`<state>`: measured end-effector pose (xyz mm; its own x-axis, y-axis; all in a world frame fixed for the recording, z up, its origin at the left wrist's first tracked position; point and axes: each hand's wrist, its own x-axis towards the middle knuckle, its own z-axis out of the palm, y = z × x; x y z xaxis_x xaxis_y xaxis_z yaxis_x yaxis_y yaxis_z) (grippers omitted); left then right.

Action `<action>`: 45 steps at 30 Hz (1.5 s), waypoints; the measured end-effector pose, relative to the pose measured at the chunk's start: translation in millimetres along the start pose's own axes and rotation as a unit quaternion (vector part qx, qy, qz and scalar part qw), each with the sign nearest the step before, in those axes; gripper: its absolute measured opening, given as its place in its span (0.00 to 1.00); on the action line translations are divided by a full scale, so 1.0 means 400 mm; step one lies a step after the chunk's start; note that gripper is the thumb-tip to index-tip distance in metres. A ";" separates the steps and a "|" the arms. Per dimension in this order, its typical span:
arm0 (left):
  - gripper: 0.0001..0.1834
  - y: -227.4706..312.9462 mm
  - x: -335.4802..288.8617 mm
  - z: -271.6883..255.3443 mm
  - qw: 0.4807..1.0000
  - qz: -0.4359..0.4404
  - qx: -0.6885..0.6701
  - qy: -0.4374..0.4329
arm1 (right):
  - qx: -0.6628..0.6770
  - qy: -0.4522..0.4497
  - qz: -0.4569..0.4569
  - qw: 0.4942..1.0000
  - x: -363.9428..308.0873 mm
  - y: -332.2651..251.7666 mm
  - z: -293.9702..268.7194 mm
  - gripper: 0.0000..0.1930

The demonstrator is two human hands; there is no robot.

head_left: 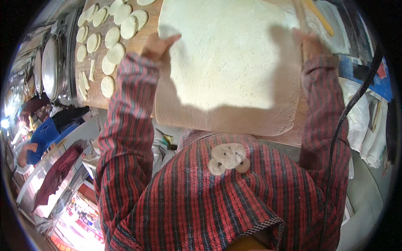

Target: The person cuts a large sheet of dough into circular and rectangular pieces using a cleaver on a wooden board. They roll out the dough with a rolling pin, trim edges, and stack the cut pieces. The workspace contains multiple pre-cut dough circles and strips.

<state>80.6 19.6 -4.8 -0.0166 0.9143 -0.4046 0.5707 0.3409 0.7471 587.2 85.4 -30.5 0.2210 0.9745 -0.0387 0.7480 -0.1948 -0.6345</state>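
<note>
A broad, pale sheet of dough [226,75] lies over the wooden board, its near edge reaching the board's front. My left hand [158,46] is closed at the sheet's left edge, thumb over the top and the other fingers mostly hidden. At the sheet's right edge, my right hand [310,44] is closed around what looks like a thin wooden rolling pin [300,16]; the rod is blurred and partly covered by the hand. Several round dough discs [113,37], some overlapping, are left of my left hand. Narrow dough strips [85,81] lie beside them.
The wooden board [95,92] shows at the left. A yellow-handled tool [320,17] rests on clear plastic at the far right. Round metal pans [51,69] stand left of the board. A dark cable [356,98] hangs beside my right arm, near white bags [356,117].
</note>
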 end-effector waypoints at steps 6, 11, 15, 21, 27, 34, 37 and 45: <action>0.22 -0.029 0.017 -0.040 0.993 0.110 -0.026 0.018 | -0.054 -0.030 0.090 0.994 0.098 0.007 -0.042 0.27; 0.27 -0.150 -0.338 -0.026 0.976 -0.122 -0.173 -0.053 | -0.119 -0.003 -0.306 0.945 -0.152 -0.184 0.026 0.21; 0.26 -0.186 -0.417 -0.035 0.991 -0.135 -0.003 -0.006 | -0.086 -0.137 -0.421 0.893 -0.387 -0.388 0.228 0.20; 0.26 0.073 -0.230 -0.117 0.935 0.203 0.203 0.208 | -0.232 -0.111 -0.467 0.846 -0.393 -0.546 0.314 0.26; 0.32 0.002 -0.114 0.002 0.866 0.324 0.362 0.120 | -0.146 -0.028 -0.410 0.900 -0.378 -0.486 0.341 0.30; 0.44 -0.070 -0.473 -0.023 0.859 0.408 0.307 0.030 | -0.096 -0.085 -0.422 0.898 -0.767 -0.476 0.246 0.30; 0.44 -0.027 -0.448 -0.065 0.915 0.360 0.179 -0.037 | 0.005 -0.117 -0.364 0.924 -0.755 -0.509 0.225 0.27; 0.38 -0.177 -0.378 0.014 0.840 0.388 0.372 0.065 | -0.124 -0.053 -0.334 0.933 -0.728 -0.423 0.314 0.33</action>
<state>47.4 -144.0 0.4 0.5365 0.8304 0.1501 0.8056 -0.5570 0.2020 317.5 -151.5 -8.8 -0.3991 0.8911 0.2160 0.8218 0.4521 -0.3468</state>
